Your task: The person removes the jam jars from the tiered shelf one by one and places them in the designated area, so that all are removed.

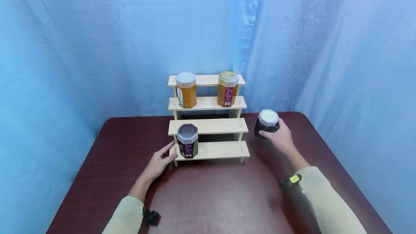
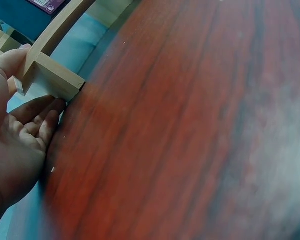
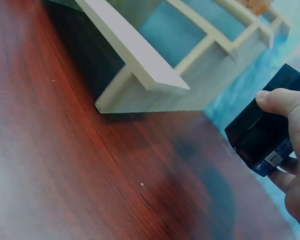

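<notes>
My left hand [image 1: 156,164] grips the left end of the lowest step of a wooden stepped display rack [image 1: 222,150]. In the left wrist view its thumb [image 2: 11,61] lies on the board and the other fingers curl beneath, beside the leg. To the right of the rack, my right hand [image 1: 281,137] holds a dark jar [image 1: 267,122] with a whitish lid, raised over the table. The right wrist view shows the thumb on one side of this jar [image 3: 262,127] and fingers on the other, near a barcode. Another dark jar [image 1: 187,141] stands at the left of the lowest step.
On the second step from the top stand an amber jar [image 1: 186,90] at left and a speckled orange jar [image 1: 227,89] at right. The dark red wood-grain table [image 1: 214,198] extends around the rack. Light blue curtains [image 1: 136,46] hang behind and at both sides.
</notes>
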Tool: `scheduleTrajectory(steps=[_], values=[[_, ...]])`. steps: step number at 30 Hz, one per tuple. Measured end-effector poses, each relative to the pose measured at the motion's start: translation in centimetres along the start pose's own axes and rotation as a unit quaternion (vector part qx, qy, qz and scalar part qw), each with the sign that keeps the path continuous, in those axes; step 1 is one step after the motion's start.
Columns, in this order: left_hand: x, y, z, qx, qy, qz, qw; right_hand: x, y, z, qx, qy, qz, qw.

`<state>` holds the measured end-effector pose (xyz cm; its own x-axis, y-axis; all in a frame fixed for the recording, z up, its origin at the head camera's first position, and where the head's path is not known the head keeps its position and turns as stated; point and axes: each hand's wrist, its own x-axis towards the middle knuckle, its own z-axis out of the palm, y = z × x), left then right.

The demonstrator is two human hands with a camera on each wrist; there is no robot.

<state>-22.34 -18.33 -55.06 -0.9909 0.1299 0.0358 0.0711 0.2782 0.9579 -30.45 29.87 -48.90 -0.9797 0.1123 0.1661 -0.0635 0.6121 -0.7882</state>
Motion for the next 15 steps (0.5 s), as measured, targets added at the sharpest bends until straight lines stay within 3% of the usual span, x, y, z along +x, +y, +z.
scheduleTrajectory(steps=[15], values=[[0.0,0.0,0.0,-0.011,0.000,-0.010,0.9999,2.9,3.9,2.3,0.013,-0.011,0.017,1.000]])
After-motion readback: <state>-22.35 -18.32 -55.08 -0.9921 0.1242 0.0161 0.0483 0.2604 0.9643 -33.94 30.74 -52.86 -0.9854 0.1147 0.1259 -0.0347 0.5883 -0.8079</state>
